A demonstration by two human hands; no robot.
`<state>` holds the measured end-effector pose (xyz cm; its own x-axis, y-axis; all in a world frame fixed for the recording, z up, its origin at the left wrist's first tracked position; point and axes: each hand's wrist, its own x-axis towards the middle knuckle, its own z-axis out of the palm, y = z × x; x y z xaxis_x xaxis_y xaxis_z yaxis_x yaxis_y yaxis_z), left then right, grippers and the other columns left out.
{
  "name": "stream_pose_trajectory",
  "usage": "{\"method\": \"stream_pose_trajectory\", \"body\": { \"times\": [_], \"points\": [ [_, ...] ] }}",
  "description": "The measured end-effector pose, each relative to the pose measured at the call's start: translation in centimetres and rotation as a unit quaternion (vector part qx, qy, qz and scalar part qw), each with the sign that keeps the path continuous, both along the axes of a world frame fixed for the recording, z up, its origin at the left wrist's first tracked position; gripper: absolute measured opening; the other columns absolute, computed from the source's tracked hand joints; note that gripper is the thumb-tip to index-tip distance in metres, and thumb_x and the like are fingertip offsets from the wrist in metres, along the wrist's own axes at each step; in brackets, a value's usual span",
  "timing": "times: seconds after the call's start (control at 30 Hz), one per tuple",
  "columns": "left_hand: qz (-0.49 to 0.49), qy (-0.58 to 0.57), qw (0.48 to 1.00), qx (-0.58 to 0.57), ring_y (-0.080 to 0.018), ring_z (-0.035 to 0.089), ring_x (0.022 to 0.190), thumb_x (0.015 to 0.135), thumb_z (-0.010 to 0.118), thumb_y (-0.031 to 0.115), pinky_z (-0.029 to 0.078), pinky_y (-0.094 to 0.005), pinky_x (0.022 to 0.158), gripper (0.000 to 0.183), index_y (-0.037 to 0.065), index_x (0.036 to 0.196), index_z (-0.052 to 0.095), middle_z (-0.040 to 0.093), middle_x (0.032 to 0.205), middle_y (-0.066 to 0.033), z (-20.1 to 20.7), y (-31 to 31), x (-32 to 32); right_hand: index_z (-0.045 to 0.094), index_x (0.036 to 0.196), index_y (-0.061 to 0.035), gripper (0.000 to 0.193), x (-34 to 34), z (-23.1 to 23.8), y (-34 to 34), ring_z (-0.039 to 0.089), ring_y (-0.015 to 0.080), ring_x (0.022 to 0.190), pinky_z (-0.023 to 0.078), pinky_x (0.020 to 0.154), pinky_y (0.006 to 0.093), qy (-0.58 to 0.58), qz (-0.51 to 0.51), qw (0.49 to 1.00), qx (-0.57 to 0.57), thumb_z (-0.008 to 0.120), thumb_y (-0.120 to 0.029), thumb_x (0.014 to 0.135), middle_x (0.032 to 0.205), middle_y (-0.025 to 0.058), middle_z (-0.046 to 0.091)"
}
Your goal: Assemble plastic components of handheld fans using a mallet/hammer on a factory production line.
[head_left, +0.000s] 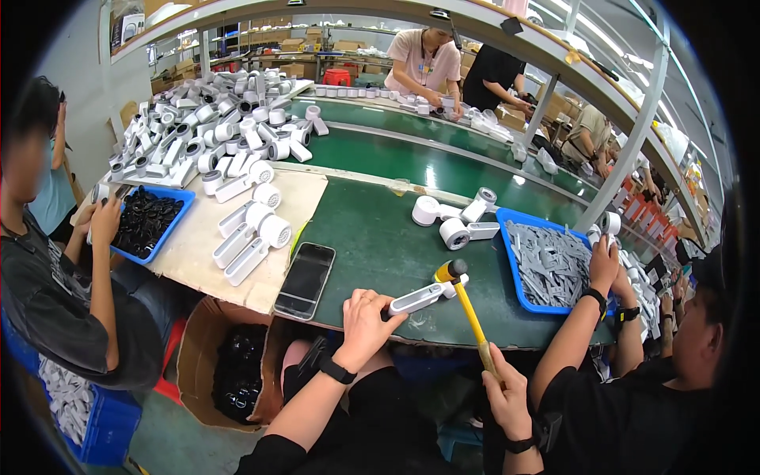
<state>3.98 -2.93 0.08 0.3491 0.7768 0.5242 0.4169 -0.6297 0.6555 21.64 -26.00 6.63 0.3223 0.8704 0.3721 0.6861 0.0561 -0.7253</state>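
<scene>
White handheld unit [416,299] — left hand [364,323] gripping its near end, likely to steady it — has yellow hammer [473,318], right hand [508,397] clasping its handle, at the far end.

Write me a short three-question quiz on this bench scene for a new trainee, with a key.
1. Multiple choice: which of the wearer's hands grips the yellow-handled hammer?
A) left only
B) both
C) right only

2. True or false: the dark-screened phone lies to the right of the hammer.

3. Fill in the blank: the blue tray just right of the hammer is filled with flat ____ strips.

Key:
1. C, the right hand.
2. False; the phone lies to its left.
3. Gray.
</scene>
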Motion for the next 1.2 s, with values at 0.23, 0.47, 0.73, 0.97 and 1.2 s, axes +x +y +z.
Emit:
{"method": "stream_pose_trajectory", "body": {
  "times": [0.23,0.47,0.73,0.97,1.2],
  "points": [
    [0.000,0.017,1.000,-0.009,-0.0245,0.056,0.096,0.074,0.083,0.028,0.039,-0.0381,0.084,0.025,0.010,0.090,0.075,0.063,0.085,-0.0036,0.2,-0.1,-0.1,0.054,0.141,-0.0047,0.052,0.3,0.0,-0.2,0.059,0.0280,0.071,0.048,0.067,0.0349,0.016,-0.036,0.999,-0.014,0.064,0.000,0.090,0.085,0.0168,0.060],
    [-0.029,-0.020,0.999,0.022,-0.0238,0.061,0.084,0.080,0.080,0.024,0.046,-0.0367,0.073,0.034,0.009,0.108,0.070,0.066,0.088,-0.0069,-0.5,0.3,0.0,0.051,0.145,-0.0027,0.053,1.1,-1.0,-0.5,0.050,0.0056,0.059,0.041,0.054,0.0207,0.078,-0.031,0.996,-0.036,0.058,0.003,0.093,0.083,0.0026,0.062],
    [-0.304,-0.405,0.592,-0.626,-0.0093,0.059,0.063,0.101,0.060,0.023,0.040,-0.0221,0.050,0.044,0.008,0.141,0.049,0.061,0.086,-0.0055,2.6,1.4,-3.7,0.047,0.148,-0.0026,0.055,-0.6,0.3,-0.2,0.050,0.0036,0.056,0.039,0.050,0.0182,0.185,0.019,0.982,-0.040,0.057,0.002,0.094,0.078,0.0012,0.061],
    [0.052,0.004,0.999,-0.005,-0.0293,0.061,0.091,0.080,0.079,0.025,0.051,-0.0415,0.075,0.024,0.006,0.092,0.071,0.062,0.084,-0.0081,1.6,0.5,-3.6,0.052,0.144,-0.0042,0.057,-0.5,1.4,2.2,0.058,0.0127,0.072,0.047,0.067,0.0261,0.010,0.064,0.996,-0.057,0.064,0.002,0.090,0.092,0.0096,0.066],
    [0.005,-0.036,0.999,0.006,-0.0295,0.059,0.083,0.077,0.080,0.019,0.050,-0.0413,0.072,0.020,0.005,0.085,0.068,0.062,0.081,-0.0075,1.0,1.3,-3.4,0.050,0.142,0.0049,0.055,-1.0,-0.3,3.6,0.057,0.0195,0.070,0.049,0.069,0.0316,-0.095,0.097,0.981,0.140,0.061,0.006,0.088,0.086,0.0091,0.063]
  ]
}}
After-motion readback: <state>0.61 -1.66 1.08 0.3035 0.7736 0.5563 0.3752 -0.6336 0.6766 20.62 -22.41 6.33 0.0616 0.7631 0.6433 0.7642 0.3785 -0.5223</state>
